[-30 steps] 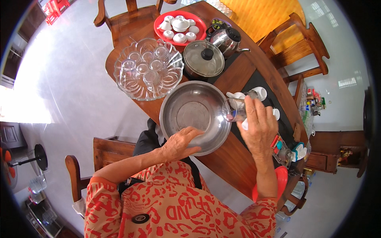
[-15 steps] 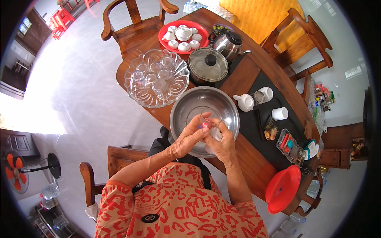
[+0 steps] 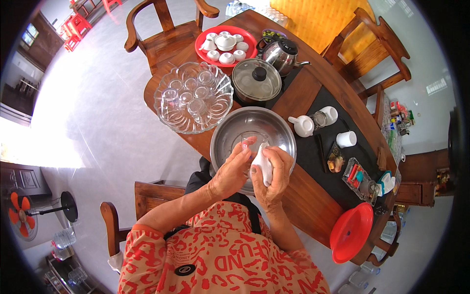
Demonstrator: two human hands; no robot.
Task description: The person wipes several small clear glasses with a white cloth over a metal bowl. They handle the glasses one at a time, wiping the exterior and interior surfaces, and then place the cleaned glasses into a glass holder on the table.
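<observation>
The clear drinking glass (image 3: 255,141) in my left hand (image 3: 232,171) should handle as something light and stiff, easily chipped at the lip and slick if wet, though I can't tell whether it is. The best hold is around the side wall, below the rim, with fingers wrapped and no hard squeeze. The white cloth (image 3: 265,169) looks soft, limp and nearly weightless; it can be pinched or bunched anywhere.

The glass is thin and transparent, with a round open mouth pointing away from me; its lower part is hidden by my fingers. A pinkish patch shows near the rim, and I can't tell if it is print or a fingertip seen through the wall. The cloth is plain white, crumpled into a narrow wad.

My left hand is curled around the glass, and my right hand (image 3: 274,179) grips the cloth just beside it; whether cloth and glass touch is unclear. Both are above the steel basin (image 3: 220,142), at the near edge of the desk (image 3: 303,210). Left of the basin, along that edge, a scalloped glass bowl (image 3: 171,120) carries more clear glasses.
</observation>
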